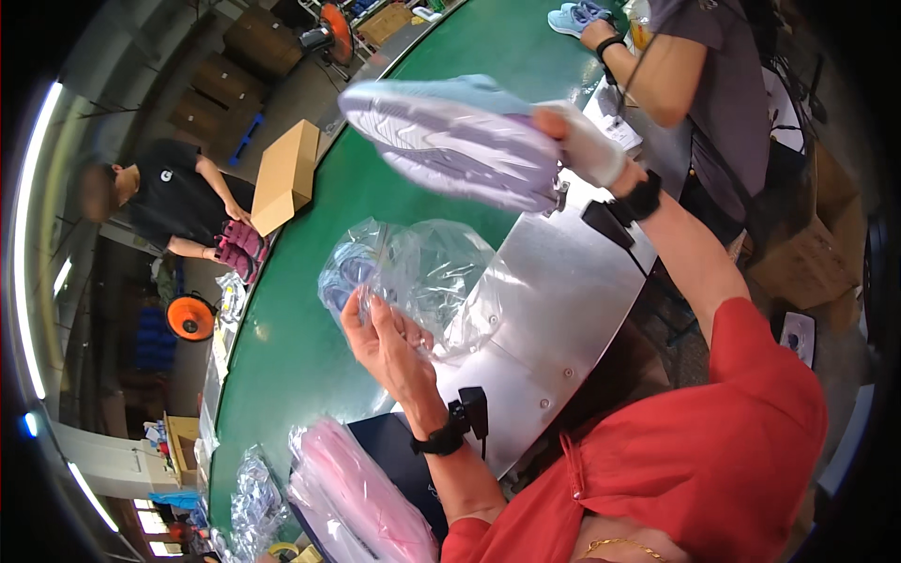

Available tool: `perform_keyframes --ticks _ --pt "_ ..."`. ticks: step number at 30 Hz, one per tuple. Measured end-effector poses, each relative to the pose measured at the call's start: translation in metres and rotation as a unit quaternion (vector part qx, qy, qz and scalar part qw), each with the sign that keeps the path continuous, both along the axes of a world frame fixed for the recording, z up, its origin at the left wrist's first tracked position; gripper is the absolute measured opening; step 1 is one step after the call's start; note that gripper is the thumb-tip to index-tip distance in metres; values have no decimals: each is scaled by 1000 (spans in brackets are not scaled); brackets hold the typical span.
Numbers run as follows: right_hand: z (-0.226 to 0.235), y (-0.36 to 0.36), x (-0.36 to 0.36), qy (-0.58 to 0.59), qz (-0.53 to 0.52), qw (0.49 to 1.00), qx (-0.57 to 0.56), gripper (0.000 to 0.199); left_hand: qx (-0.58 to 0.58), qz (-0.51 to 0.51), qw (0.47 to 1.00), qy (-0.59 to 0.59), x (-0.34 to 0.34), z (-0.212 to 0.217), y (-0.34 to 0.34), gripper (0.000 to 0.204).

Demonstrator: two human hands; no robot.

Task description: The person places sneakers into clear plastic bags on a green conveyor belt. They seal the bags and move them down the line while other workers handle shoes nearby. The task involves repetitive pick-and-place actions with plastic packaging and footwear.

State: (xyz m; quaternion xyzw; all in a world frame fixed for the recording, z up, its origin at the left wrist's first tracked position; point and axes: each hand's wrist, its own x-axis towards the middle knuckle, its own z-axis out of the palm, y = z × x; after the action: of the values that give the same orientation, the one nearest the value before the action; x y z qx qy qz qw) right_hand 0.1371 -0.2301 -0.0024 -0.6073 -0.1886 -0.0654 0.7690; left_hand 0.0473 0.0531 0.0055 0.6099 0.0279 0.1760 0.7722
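Note:
My right hand, in a white glove or wrap, grips a light blue and lavender sneaker at one end. It is held up over the green belt with its pale sole showing; blur hides whether a second shoe lies against it. Below, my left hand pinches a thin clear plastic bag with its fingers. Through the plastic beside those fingers shows another light blue and lavender shoe. The bag spreads across the edge between the belt and a metal plate.
The green belt runs along my front. Pink items in clear plastic lie near my left forearm. Across the belt a person holds dark pink shoes beside an open carton. At upper right, another person's hand touches a blue shoe.

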Motion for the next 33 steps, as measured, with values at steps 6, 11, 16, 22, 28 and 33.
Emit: perform_keyframes --ticks 6,11,16,22,28,33 --pt "-7 -5 -94 -55 84 986 -132 54 -4 -23 999 -24 -2 23 -9 19" --pt "-14 45 -127 -173 -89 803 -564 48 328 -16 939 -107 -14 -13 -28 24" --pt "-25 87 -135 -217 15 663 -717 44 433 -18 878 -205 -14 -9 -62 20" --pt "1 103 -155 -377 131 606 -688 27 473 -74 861 -169 12 13 -60 14" --pt "-50 86 -111 -288 28 775 -562 22 508 -169 833 -138 -56 -14 -58 12" --pt "-64 106 -98 -366 -41 664 -651 18 470 -125 832 -268 -99 -42 -84 12"
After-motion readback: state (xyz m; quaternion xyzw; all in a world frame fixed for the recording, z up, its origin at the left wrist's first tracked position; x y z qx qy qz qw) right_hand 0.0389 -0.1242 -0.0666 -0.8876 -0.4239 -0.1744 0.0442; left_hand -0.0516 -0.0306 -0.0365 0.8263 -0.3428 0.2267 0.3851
